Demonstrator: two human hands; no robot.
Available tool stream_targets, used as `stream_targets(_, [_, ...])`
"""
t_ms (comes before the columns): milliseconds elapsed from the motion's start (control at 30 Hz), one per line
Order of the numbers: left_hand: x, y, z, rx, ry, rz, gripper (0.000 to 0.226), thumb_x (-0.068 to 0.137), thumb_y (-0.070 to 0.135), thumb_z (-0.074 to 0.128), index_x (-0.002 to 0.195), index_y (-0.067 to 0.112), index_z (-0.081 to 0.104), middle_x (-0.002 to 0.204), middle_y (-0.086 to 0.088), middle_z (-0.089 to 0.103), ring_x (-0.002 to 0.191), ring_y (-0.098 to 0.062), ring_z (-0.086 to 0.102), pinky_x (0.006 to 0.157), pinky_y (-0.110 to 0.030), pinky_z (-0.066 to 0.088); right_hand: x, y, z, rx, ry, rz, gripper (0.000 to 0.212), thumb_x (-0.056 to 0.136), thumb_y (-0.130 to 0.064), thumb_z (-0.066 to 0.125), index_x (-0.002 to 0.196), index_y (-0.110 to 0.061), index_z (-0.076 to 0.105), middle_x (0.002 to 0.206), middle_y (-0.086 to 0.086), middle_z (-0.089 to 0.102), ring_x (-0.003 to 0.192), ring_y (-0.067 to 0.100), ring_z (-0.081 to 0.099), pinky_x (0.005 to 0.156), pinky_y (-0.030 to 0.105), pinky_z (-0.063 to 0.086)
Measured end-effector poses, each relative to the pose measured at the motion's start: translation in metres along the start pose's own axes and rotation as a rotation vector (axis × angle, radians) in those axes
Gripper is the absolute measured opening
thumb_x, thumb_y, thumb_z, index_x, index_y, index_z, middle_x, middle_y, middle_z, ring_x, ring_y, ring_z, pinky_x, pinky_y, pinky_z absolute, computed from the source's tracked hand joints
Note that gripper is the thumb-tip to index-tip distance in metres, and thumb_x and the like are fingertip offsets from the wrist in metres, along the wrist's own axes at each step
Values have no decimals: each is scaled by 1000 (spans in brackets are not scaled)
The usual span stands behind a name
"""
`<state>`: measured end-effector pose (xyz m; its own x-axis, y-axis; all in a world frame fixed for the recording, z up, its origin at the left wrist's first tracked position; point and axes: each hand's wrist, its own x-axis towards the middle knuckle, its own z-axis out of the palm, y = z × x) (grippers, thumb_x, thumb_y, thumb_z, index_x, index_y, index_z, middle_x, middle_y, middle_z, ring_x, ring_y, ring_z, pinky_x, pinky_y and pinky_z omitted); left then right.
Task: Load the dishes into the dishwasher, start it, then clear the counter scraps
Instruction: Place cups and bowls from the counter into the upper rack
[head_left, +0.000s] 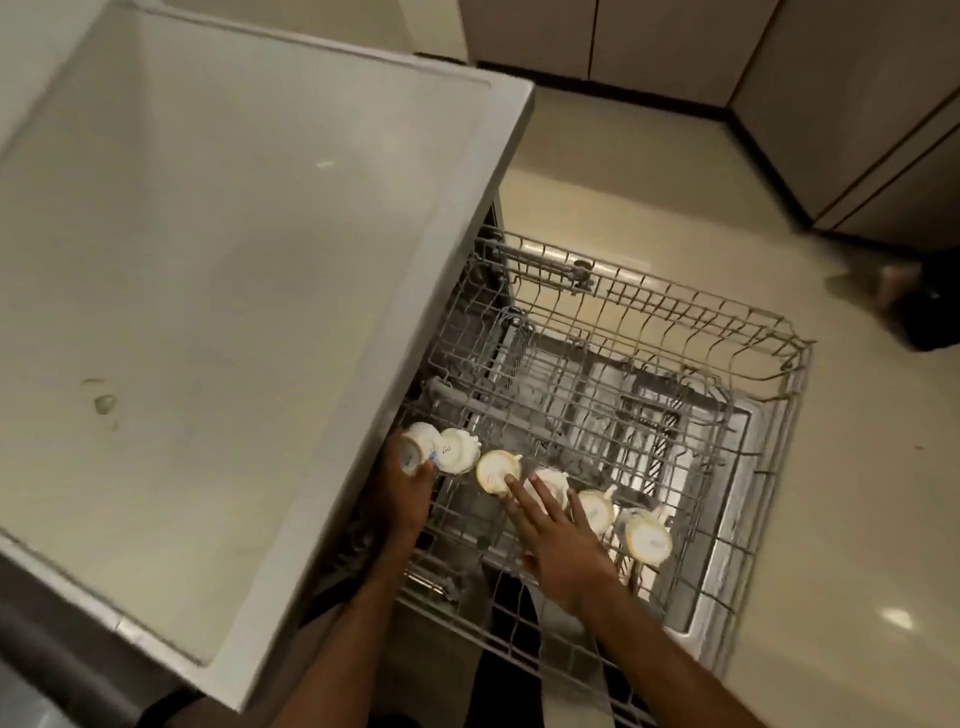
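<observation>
Kitchen, cream floor (675, 182); white bench (234, 234) left, bearing scraps (104, 402). Dishwasher rack (779, 415) pulled out, with a row of upturned cups (595, 512) on its near side. Left hand (402, 493) grips the leftmost cup (415, 452) by the bench edge. Right hand (561, 540), fingers straight, touches the third cup (497, 470). Risk: a nudged cup may topple and chip its neighbour.

From my end the bench (234, 260) reads as a smooth, pale, stone-like slab with a soft satin sheen and a few dull smears, while the rack (675, 322) is thin wire under a grey, matt, plastic-looking coating. The cups (497, 470) look like glazed white ceramic, shiny on the sides with a rougher yellowish ring on the base, and I see brushed metal on the dishwasher door (719, 582) beneath them. The floor (857, 519) is glossy cream tile; the cabinets (675, 36) are matt.
</observation>
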<state>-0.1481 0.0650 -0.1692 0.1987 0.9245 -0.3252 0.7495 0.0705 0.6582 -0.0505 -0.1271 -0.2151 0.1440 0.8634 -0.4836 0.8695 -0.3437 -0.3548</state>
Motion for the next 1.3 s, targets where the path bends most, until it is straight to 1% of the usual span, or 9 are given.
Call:
stream_targets(100, [10,-2,8,-15,40,14,55,80,-10,72,132,-5,53,134,-23,56,126,-34,52,106,-48,43,4,9,13,1,-83,-13,84,103,-36,42,149,-31,-28,153,-9,-43,139,20,-43,115,55,-18])
stream_targets(233, [19,-4,11,-49,64,17,54,78,-12,73,129,-9,54,132,-26,55,125,-37,52,107,-50,41,2,11,13,22,-83,0,83,104,-37,40,148,-31,-29,155,-9,-39,141,22,-39,117,56,-15])
stream_targets(367, [19,-5,12,92,73,60,58,80,-2,75,135,-1,54,133,-23,58,123,-36,55,102,-43,43,4,11,14,8,-9,14,82,99,-37,52,156,-23,-5,160,-10,-31,146,25,-28,117,58,-5])
stream_targets(533, [29,-8,15,531,6,9,64,88,29,72,143,12,45,126,-21,62,114,-38,59,88,-45,48,5,17,25,-47,57,28,105,64,-34,88,152,-20,32,165,-3,12,150,23,10,110,58,23])
stream_targets(700, [44,-12,18,730,-105,11,62,92,31,67,144,10,40,127,-19,61,118,-36,58,88,-44,46,5,16,29,-109,96,42,104,67,-31,85,153,-20,28,166,-3,8,151,23,-5,111,59,16])
stream_targets(867, [56,-15,21,651,-156,31,69,93,27,66,151,13,33,145,-18,47,133,-35,45,104,-44,35,6,17,32,-103,95,50,104,69,-28,84,153,-20,23,167,-2,4,152,23,-5,113,59,11])
stream_targets(967, [55,-19,20,616,-161,62,73,94,29,65,155,17,28,149,-17,43,135,-35,42,106,-45,34,5,16,31,-115,52,43,100,80,-27,75,156,-19,10,166,-3,-12,150,23,-19,114,59,-2])
stream_targets(1033, [49,-21,18,599,-151,68,76,94,31,65,156,19,24,152,-15,39,136,-36,42,105,-47,36,6,15,31,-128,27,35,96,87,-27,69,156,-19,3,164,-3,-21,148,23,-28,115,59,-8])
stream_targets(1300, [18,-40,22,687,-152,187,62,102,41,40,157,20,20,166,-1,9,143,-32,33,83,-43,52,5,13,23,-100,20,37,87,90,-29,64,157,-19,10,166,0,-8,149,22,-18,118,60,-7])
